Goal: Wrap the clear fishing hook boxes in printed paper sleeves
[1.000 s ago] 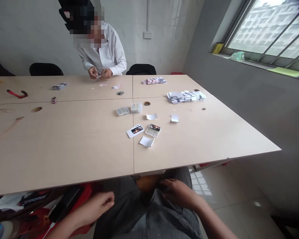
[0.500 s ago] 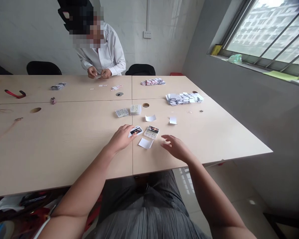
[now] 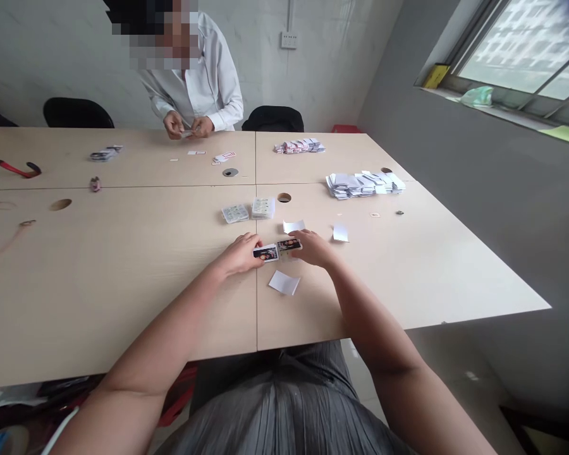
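Observation:
My left hand [image 3: 241, 254] is closed on a small stack of black-and-white printed cards [image 3: 266, 253], with fingers behind and thumb in front. Right beside them, a small clear plastic case [image 3: 287, 256] with a black printed card along its top edge is gripped by my right hand [image 3: 315, 248]. That hand's fingers hide part of the case. Just in front of the case a folded white paper [image 3: 284, 283] lies on the table. Behind it rests another white paper [image 3: 294, 225], and a third paper [image 3: 340, 233] is to the right.
Further back stand two stacks of clear plastic cases [image 3: 235, 213]. A long pile of white folded papers [image 3: 365, 184] lies at the right, with a pile of red-edged cards [image 3: 299, 146] beyond. Across the table [image 3: 146, 272], a person in a white shirt [image 3: 213, 76] handles something small.
My right hand has moved left and closed on the plastic case. My left hand has brought the cards up against it. The view has tilted slightly downward.

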`<action>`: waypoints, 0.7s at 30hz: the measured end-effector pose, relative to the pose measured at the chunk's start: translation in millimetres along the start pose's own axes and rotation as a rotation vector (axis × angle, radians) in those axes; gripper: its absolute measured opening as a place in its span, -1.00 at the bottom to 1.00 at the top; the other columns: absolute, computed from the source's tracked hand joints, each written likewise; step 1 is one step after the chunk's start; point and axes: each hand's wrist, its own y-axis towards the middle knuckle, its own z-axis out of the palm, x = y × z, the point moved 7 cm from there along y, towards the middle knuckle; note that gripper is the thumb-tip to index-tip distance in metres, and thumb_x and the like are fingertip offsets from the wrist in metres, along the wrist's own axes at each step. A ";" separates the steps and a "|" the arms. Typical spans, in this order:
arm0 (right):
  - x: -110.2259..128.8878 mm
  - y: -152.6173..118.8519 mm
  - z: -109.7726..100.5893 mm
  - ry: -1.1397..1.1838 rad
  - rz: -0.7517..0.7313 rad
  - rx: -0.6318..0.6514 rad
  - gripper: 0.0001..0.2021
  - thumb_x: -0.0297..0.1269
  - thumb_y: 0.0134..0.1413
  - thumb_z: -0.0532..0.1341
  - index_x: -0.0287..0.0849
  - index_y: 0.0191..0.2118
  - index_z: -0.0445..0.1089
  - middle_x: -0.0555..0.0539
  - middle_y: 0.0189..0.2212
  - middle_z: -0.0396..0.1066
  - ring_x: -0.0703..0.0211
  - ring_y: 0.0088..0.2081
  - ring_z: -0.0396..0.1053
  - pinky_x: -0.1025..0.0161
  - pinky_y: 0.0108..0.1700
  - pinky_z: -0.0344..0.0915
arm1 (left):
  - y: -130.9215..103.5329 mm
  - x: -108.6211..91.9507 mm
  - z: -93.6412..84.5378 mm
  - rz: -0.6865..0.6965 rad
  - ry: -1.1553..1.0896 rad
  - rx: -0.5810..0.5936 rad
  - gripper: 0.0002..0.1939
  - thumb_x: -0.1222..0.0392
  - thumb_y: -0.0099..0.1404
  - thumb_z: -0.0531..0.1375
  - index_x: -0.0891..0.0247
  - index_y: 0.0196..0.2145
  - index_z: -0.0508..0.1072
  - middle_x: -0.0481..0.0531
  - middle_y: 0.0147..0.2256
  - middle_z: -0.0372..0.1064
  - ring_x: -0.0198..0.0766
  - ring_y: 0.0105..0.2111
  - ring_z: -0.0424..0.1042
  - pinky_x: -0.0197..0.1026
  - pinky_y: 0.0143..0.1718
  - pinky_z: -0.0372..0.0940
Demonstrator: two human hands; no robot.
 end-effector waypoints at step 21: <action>37.1 -11.7 28.4 0.280 -0.298 -0.099 -0.77 -0.19 0.31 0.27 -0.21 -0.03 0.45 -0.13 -0.01 0.47 0.01 0.03 0.44 -0.09 0.10 0.39 | -15.8 -20.1 4.7 0.197 -0.437 -0.104 -0.82 0.18 0.36 0.29 0.32 -0.14 0.47 0.10 -0.06 0.42 -0.09 -0.05 0.42 0.08 0.02 0.36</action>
